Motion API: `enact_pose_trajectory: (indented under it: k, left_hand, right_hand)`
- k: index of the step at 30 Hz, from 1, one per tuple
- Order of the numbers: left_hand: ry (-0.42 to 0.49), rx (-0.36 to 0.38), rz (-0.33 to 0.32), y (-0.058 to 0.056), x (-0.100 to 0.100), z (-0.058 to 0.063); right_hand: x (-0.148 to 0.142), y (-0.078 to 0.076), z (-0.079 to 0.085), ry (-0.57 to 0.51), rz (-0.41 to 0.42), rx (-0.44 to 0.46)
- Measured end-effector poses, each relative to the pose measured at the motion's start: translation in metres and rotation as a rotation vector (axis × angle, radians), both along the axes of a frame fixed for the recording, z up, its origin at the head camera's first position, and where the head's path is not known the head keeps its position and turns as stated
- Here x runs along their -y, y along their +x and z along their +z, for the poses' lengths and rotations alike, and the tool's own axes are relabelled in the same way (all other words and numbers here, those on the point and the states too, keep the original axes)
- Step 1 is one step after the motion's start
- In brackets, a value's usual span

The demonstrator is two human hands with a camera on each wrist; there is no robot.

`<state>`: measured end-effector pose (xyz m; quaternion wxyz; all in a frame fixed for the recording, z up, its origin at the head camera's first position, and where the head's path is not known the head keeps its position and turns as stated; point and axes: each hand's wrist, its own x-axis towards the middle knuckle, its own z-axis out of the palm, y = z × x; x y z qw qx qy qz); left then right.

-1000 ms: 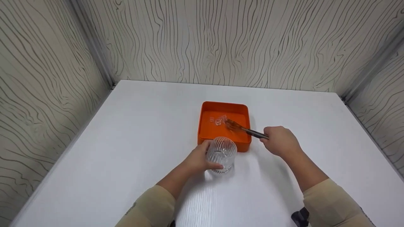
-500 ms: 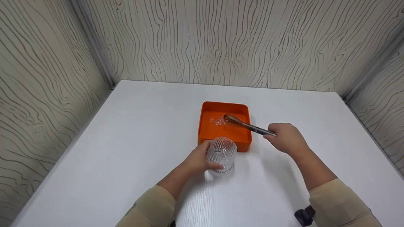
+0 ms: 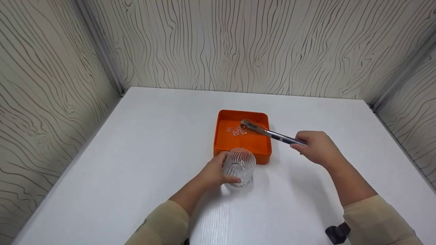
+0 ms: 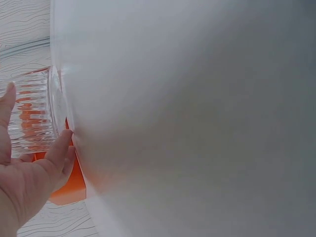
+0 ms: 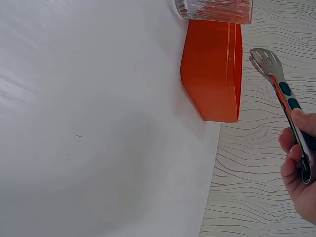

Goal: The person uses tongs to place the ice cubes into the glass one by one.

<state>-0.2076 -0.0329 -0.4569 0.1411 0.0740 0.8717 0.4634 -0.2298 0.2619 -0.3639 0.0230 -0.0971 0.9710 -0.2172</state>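
Observation:
In the head view my left hand (image 3: 213, 174) grips a ribbed clear glass (image 3: 239, 168) standing upright at the front of an orange square box (image 3: 242, 159). The thumb wraps the near side, and the left wrist view shows the fingers around the glass (image 4: 34, 111) low down. My right hand (image 3: 316, 146) holds metal tongs (image 3: 281, 137) by the handle. Their slotted tips (image 5: 266, 60) are raised above the box and nearly together; I cannot tell whether anything is between them. Several clear cubes (image 3: 236, 131) lie on the box floor, partly behind the tong tips.
The box stands on a white table (image 3: 163, 136), toward its far side. Wood-grain panels (image 3: 218, 44) rise behind the table and at both sides. A black device (image 3: 337, 233) sits at the right sleeve.
My right hand has moved right and slightly away, lifting the tong tips up from among the cubes. The left hand and the glass have stayed in place.

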Motion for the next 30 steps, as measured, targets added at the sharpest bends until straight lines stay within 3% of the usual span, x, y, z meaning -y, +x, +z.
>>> enact_pose_trajectory:
  k: [6, 13, 30]
  left_hand:
    - [0.001, -0.013, -0.01, -0.001, 0.0, -0.001]
    - [0.005, -0.003, -0.004, 0.0, 0.0, -0.001]
    - [0.013, -0.002, -0.012, -0.001, 0.001, -0.001]
  right_hand:
    - [-0.008, 0.003, 0.002, -0.072, 0.051, -0.042]
    - [-0.017, 0.007, 0.005, -0.141, 0.111, 0.008]
    - [-0.03, 0.017, 0.01, -0.185, 0.258, 0.044]
